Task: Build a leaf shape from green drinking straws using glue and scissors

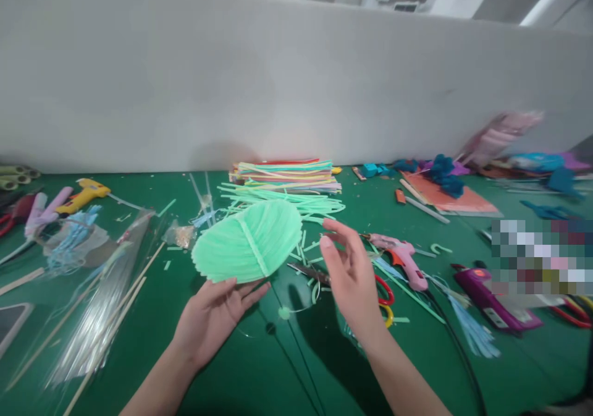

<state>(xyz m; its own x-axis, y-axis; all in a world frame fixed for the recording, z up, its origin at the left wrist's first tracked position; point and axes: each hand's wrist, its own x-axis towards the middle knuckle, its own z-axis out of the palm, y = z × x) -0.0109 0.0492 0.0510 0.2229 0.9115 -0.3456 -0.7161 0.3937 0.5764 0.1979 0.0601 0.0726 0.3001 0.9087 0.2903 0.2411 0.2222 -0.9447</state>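
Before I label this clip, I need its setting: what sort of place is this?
Probably a craft workspace: a pink glue gun, a yellow glue gun and a pile of pipe cleaners.

Craft workshop vibes tbh: green worktable (pixel 250 379), pipe-cleaner bundle (pixel 285 176) mid-frame, pink glue gun (pixel 408 259) right of center, yellow glue gun (pixel 86 196) at left.

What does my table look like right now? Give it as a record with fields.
Left hand: holds the green leaf shape by its near edge
Right hand: raised, half open, apart from the leaf shape
Scissors: partly hidden behind the right hand
Tools: yellow glue gun at left, pink glue gun at right
Pipe cleaners: piled near the grey wall
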